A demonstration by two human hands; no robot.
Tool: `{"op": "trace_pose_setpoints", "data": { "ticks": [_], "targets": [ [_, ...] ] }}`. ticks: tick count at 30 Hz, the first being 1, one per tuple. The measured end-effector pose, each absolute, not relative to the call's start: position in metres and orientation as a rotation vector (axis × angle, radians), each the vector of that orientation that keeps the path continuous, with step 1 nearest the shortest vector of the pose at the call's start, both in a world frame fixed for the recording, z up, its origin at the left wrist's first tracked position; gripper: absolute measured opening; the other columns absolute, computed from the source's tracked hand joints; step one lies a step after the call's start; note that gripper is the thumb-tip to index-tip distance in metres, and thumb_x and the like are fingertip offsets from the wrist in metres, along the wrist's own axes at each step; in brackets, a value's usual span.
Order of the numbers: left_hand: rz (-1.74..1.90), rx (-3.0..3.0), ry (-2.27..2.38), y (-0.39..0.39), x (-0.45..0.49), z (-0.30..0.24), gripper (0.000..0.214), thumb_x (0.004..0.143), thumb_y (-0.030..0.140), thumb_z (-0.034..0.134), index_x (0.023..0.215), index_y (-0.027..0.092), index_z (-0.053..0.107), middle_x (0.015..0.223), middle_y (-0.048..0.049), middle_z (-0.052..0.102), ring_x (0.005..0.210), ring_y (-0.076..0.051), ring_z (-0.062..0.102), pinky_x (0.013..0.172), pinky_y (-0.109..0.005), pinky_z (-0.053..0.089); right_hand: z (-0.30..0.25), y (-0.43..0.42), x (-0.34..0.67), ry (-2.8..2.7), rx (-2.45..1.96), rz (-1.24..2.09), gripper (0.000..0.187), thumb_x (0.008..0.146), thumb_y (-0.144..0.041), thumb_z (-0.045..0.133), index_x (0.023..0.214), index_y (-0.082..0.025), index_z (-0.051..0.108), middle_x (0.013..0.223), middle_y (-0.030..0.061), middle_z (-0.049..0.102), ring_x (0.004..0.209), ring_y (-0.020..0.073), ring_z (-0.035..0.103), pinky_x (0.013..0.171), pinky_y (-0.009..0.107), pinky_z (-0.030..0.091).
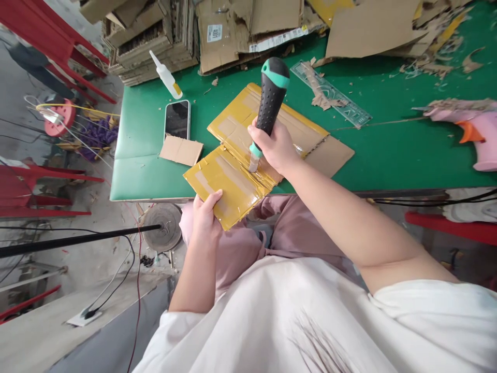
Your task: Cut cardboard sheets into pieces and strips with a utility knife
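My left hand [207, 215] pinches the near left corner of a taped cardboard piece [225, 181], thumb on top. Shiny yellow-brown tape covers much of this piece, which juts past the table's front edge. My right hand [276, 147] is closed round the lower handle of a short-bladed cutter [274, 93] with a thick black and teal grip. Its flat metal blade points down at the wrinkled tape along the piece's right side; whether the tip has gone in I cannot tell. Behind it lies a larger taped cardboard sheet [240, 114], partly hidden by my right hand.
On the green table [143, 176] are a phone [177, 120], a small cardboard scrap [181, 149], a white bottle [167, 77], a clear ruler [349, 110] and a pink glue gun [485, 134]. Cardboard stacks [155, 52] line the back. A black pole [97, 235] stands out at left.
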State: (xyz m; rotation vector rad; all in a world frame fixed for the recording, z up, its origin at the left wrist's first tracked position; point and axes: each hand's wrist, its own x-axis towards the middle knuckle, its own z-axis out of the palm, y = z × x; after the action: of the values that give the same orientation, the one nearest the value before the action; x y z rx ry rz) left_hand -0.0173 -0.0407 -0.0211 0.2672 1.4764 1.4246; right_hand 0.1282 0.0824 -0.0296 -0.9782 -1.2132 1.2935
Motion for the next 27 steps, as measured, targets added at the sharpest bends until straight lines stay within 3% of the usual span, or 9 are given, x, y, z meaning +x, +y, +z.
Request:
{"op": "trace_pose_setpoints", "data": {
  "ticks": [5, 9, 13, 16, 19, 23, 27],
  "targets": [
    [1.413, 0.265, 1.469, -0.041, -0.017, -0.02, 0.039, 0.046, 0.019, 0.079, 0.082, 0.02, 0.063, 0.081, 0.0012, 0.07, 0.07, -0.015, 0.066, 0.072, -0.03, 0.054, -0.041, 0.094, 0.128, -1.026, -0.909, 1.227, 0.038, 0.073, -0.057, 0.061, 0.077, -0.024, 0.044, 0.069, -0.0047, 0.041, 0.062, 0.007, 0.047, 0.061, 0.023, 0.048],
    [1.415, 0.239, 1.457, -0.041, -0.018, -0.021, 0.039, 0.046, 0.018, 0.079, 0.082, 0.02, 0.063, 0.079, 0.0017, 0.07, 0.069, -0.014, 0.065, 0.071, -0.029, 0.054, -0.04, 0.094, 0.13, -0.943, -0.925, 1.341, 0.044, 0.07, -0.065, 0.058, 0.078, -0.024, 0.045, 0.068, -0.0047, 0.041, 0.053, 0.0065, 0.041, 0.047, 0.021, 0.039],
    [1.411, 0.241, 1.432, -0.043, -0.018, -0.024, 0.04, 0.048, 0.018, 0.079, 0.085, 0.02, 0.065, 0.082, 0.0007, 0.07, 0.073, -0.016, 0.066, 0.071, -0.029, 0.054, -0.031, 0.091, 0.135, -0.874, -0.919, 1.423, 0.042, 0.07, -0.058, 0.063, 0.088, -0.025, 0.043, 0.075, -0.0054, 0.053, 0.046, 0.0039, 0.037, 0.039, 0.02, 0.029],
    [1.392, 0.267, 1.407, -0.043, -0.02, -0.025, 0.042, 0.049, 0.019, 0.079, 0.089, 0.02, 0.065, 0.086, -0.0008, 0.071, 0.076, -0.018, 0.067, 0.073, -0.03, 0.053, -0.027, 0.09, 0.138, -0.882, -0.921, 1.433, 0.049, 0.067, -0.057, 0.065, 0.098, -0.028, 0.04, 0.07, -0.0074, 0.054, 0.043, 0.0051, 0.038, 0.035, 0.021, 0.026],
    [1.356, 0.28, 1.398, -0.042, -0.026, -0.025, 0.043, 0.051, 0.02, 0.08, 0.092, 0.019, 0.065, 0.09, -0.0023, 0.071, 0.077, -0.018, 0.068, 0.073, -0.029, 0.053, -0.026, 0.091, 0.139, -0.892, -0.874, 1.495, 0.052, 0.064, -0.055, 0.067, 0.1, -0.029, 0.04, 0.077, -0.0066, 0.059, 0.049, 0.0066, 0.05, 0.038, 0.021, 0.035],
    [1.31, 0.228, 1.376, -0.035, -0.033, -0.023, 0.037, 0.061, 0.032, 0.076, 0.094, 0.018, 0.067, 0.095, -0.0044, 0.071, 0.079, -0.017, 0.068, 0.073, -0.028, 0.054, -0.028, 0.088, 0.137, -0.907, -0.812, 1.607, 0.052, 0.055, -0.046, 0.076, 0.095, -0.026, 0.049, 0.095, -0.0026, 0.065, 0.071, 0.0106, 0.065, 0.056, 0.023, 0.051],
    [1.322, 0.244, 1.428, -0.029, -0.034, -0.024, 0.036, 0.064, 0.03, 0.077, 0.096, 0.019, 0.067, 0.101, -0.0055, 0.071, 0.084, -0.019, 0.068, 0.079, -0.031, 0.054, -0.028, 0.089, 0.132, -0.911, -0.914, 1.582, 0.044, 0.055, -0.051, 0.077, 0.073, -0.02, 0.051, 0.066, -0.0029, 0.062, 0.053, 0.0086, 0.058, 0.045, 0.021, 0.046]
  ]
}}
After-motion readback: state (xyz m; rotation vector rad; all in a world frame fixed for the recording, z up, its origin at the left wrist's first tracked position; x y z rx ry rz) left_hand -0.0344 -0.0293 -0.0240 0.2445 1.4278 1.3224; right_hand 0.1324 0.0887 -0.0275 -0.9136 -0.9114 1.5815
